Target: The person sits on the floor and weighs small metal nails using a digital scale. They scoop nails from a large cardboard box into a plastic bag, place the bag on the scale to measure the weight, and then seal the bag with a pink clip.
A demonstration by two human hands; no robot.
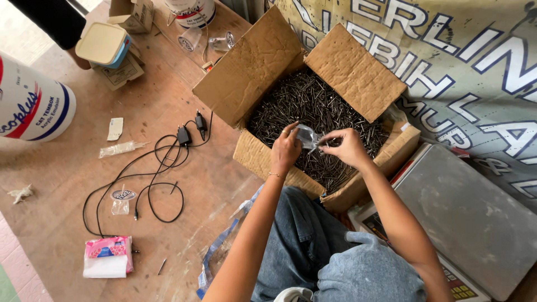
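- over the open box, largest to smallest:
- cardboard box (254, 67): flaps spread, heaped with loose dark nails (313, 106); likely very heavy, best shifted from under its base.
- scale (464, 215): grey platform, just right of the box.
- left hand (285, 150): grip pinched on one edge of the bag.
- right hand (348, 146): grip pinched on the opposite edge.
- clear plastic bag (307, 136): between both hands, above the nails; thin, limp, probably slippery, easily pierced; hold by the mouth rim.
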